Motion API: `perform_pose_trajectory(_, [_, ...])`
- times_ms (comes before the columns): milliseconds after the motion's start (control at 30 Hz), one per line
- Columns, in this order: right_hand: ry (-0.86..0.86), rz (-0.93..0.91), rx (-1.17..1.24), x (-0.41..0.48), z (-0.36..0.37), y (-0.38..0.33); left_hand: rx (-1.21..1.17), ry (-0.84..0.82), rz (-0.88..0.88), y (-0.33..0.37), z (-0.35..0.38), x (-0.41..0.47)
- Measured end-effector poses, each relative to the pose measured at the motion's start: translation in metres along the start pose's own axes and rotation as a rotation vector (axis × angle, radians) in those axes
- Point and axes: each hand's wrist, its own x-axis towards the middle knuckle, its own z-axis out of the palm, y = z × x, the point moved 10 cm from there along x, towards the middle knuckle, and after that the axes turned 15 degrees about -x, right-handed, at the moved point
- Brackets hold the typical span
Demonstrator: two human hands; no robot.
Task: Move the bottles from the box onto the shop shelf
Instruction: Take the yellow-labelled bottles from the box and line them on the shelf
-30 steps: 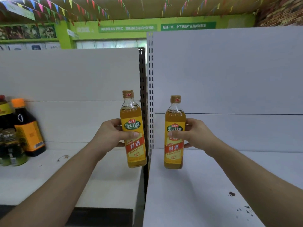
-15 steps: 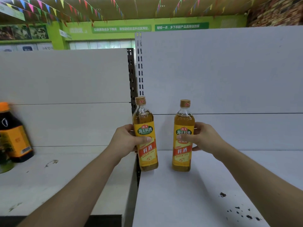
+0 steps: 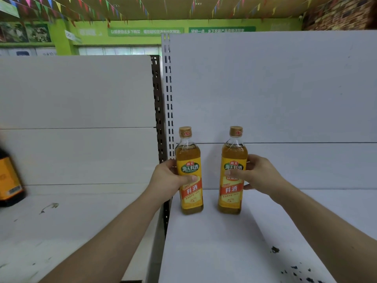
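Our left hand (image 3: 169,178) wraps the left bottle (image 3: 190,198) mid-label, right hand (image 3: 260,174) wraps the right bottle (image 3: 231,198). Both upright, bases on or just off the white shelf (image 3: 214,252). 2 full, glass-looking units: heavy, slick, breakable; mid-body hold suits.

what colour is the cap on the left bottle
The cap is golden tan with a red mark; head view.

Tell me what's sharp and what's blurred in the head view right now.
Head view: the left bottle and right bottle are sharp, labels readable; the dark bottle at the left edge is smeared by blur; light is flat, no strong glare on the glass.
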Motion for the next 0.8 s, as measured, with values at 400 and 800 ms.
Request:
perform_pose_trajectory(400, [0.048,0.042,-0.033,0.017,-0.001,0.006,0.098,-0.051,0.036,-0.009,0.015,0.027])
perform_pose_trajectory(800, [0.129,0.054,0.008,0.031,0.009,0.004,0.254,-0.056,0.079,-0.002,0.014,0.037])
